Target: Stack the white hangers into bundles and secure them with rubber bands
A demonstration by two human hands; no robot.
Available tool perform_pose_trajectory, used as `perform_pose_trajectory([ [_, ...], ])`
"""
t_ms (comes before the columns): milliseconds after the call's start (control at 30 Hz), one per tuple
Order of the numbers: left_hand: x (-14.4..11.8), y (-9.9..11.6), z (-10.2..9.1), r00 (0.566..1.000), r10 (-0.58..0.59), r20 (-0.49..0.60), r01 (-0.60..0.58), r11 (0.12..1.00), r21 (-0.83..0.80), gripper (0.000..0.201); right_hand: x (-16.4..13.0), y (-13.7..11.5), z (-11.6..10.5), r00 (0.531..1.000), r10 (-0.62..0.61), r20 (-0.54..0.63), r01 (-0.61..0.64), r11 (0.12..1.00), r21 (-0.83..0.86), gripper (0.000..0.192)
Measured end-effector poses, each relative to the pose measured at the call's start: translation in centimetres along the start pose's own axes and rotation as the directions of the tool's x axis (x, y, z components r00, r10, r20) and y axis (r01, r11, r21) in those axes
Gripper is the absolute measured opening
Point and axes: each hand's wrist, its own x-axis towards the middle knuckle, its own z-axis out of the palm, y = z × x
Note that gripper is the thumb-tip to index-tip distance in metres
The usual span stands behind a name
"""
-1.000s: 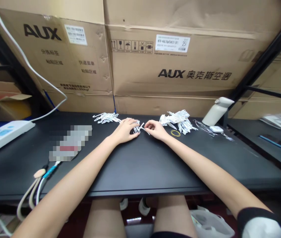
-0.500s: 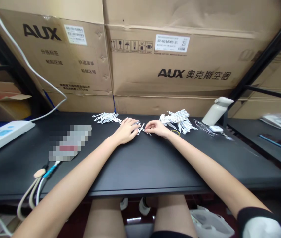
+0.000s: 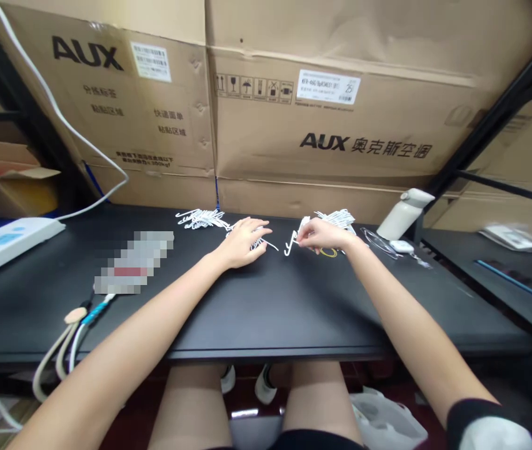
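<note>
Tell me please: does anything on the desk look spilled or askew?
Nothing looks spilled. The bottle leans right, but the post beside it does too, so lens distortion may explain this. Hooks beside the left hand lie at mixed angles. A pixelated patch at left hides whatever is there.

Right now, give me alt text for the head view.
The right hand pinches at least one white hook above a black table; the left hand partly covers more white hooks. AUX-printed cardboard stands behind, a white bottle at right.
</note>
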Motion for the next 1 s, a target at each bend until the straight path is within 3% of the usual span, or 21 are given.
perform_pose_trajectory([
  [67,0.2,0.4,-0.3,0.996,-0.039,-0.086,0.031,0.995,-0.095,0.036,-0.2,-0.8,1.2,0.974,-0.124,-0.188,0.114,0.991,-0.066,0.009],
  [133,0.3,0.8,-0.4,0.975,-0.147,-0.166,0.108,0.968,-0.226,0.036,-0.1,-1.5,3.0,0.891,-0.316,-0.327,0.281,0.948,-0.15,0.012],
  [200,0.4,1.0,-0.5,0.944,-0.281,-0.172,0.195,0.897,-0.397,0.039,0.1,-1.9,4.8,0.814,-0.451,-0.366,0.385,0.891,-0.241,0.014],
  [267,0.6,1.1,-0.5,0.922,-0.38,-0.08,0.273,0.781,-0.561,0.044,0.2,-2.2,6.3,0.76,-0.507,-0.406,0.422,0.861,-0.285,0.015],
  [367,0.8,1.0,-0.8,0.89,-0.438,0.125,0.393,0.6,-0.697,0.049,0.2,-2.0,7.4,0.728,-0.522,-0.445,0.44,0.853,-0.28,0.017],
  [467,0.9,0.5,-1.5,0.849,-0.486,0.206,0.463,0.497,-0.734,0.05,0.4,-1.4,7.2,0.745,-0.459,-0.484,0.414,0.887,-0.204,0.019],
  [600,0.7,-1.0,-2.7,0.809,-0.569,0.144,0.48,0.5,-0.72,0.051,0.9,0.0,7.0,0.81,-0.285,-0.513,0.289,0.954,-0.074,0.022],
  [833,0.0,-2.6,-3.1,0.784,-0.54,0.306,0.576,0.449,-0.683,0.054,2.5,1.2,8.5,0.853,-0.293,-0.433,0.144,0.927,-0.345,0.013],
  [1000,-0.2,-2.4,-3.4,0.767,-0.524,0.37,0.604,0.395,-0.692,0.053,2.3,2.3,6.9,0.886,-0.283,-0.368,0.144,0.921,-0.361,0.009],
])
